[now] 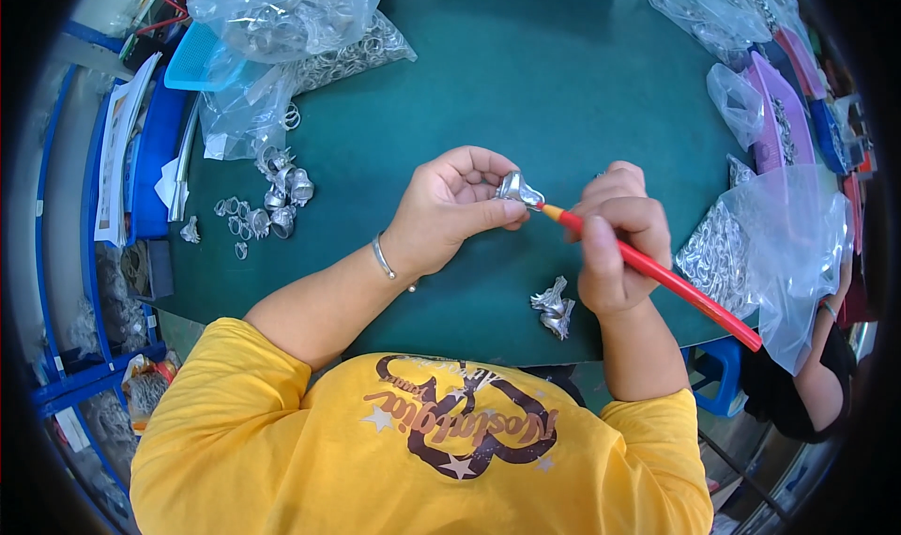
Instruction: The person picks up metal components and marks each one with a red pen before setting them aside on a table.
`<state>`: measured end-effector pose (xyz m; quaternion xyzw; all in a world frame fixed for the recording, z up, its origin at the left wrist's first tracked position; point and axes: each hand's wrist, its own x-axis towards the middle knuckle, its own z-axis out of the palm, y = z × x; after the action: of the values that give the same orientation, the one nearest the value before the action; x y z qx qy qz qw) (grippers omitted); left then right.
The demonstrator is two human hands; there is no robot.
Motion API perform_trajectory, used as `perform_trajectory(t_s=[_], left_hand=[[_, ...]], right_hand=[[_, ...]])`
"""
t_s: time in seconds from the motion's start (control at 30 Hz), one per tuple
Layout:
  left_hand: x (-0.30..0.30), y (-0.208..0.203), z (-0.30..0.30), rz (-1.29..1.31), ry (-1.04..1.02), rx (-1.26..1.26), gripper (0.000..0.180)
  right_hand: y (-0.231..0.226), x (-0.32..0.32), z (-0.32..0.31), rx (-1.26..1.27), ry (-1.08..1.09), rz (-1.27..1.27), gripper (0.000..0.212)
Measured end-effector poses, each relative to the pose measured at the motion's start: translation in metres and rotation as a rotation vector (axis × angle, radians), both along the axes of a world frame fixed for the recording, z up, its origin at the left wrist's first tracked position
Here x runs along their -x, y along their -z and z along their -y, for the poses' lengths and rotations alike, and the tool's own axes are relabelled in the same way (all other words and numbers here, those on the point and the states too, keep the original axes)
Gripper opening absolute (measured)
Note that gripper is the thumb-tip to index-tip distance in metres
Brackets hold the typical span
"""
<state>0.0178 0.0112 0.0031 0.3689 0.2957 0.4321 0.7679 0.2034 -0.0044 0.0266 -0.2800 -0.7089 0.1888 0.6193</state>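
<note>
My left hand (449, 202), with a bangle at its wrist, pinches a shiny silver ring (516, 190) between thumb and fingers above the green table. My right hand (621, 239) grips a slim red pencil-like stick (690, 296) with a yellow section near its tip. That tip meets the right side of the ring, or comes very close to it. Just left of my right wrist lies a small group of silver rings (554, 307). Beyond my left forearm, more silver rings (282, 192) lie loose on the table.
Clear plastic bags (291, 19) of silver rings lie at the far left beside a light-blue basket (195, 58). On the right are a bag of silver pieces (718, 253) and a pink tray (777, 113). Another person's arm (826, 366) shows at the right, near a blue stool (721, 375).
</note>
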Motion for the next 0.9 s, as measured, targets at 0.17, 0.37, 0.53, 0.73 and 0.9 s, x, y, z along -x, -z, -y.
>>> perform_trajectory(t_s=[0.17,0.37,0.53,0.73,0.9], left_hand=[[-0.0016,0.0015,0.0013,-0.055,-0.024,-0.091,0.031],[-0.0027,0.0034,0.0038,-0.053,-0.032,-0.141,0.031],[-0.0018,0.0001,0.003,-0.094,-0.022,-0.125,0.03],[-0.0013,0.0003,0.0024,-0.09,-0.024,-0.133,0.03],[-0.003,0.0057,0.003,-0.019,-0.049,-0.251,0.037]], right_hand=[[0.003,0.0051,-0.0012,-0.004,0.034,0.094,0.014],[0.0048,0.0071,-0.0013,0.024,0.068,0.143,0.015],[0.0037,0.0092,-0.0001,0.028,0.051,0.161,0.016],[0.0024,0.0051,0.0,0.024,0.076,0.182,0.015],[0.0032,0.0017,0.0016,0.091,0.104,0.018,0.01]])
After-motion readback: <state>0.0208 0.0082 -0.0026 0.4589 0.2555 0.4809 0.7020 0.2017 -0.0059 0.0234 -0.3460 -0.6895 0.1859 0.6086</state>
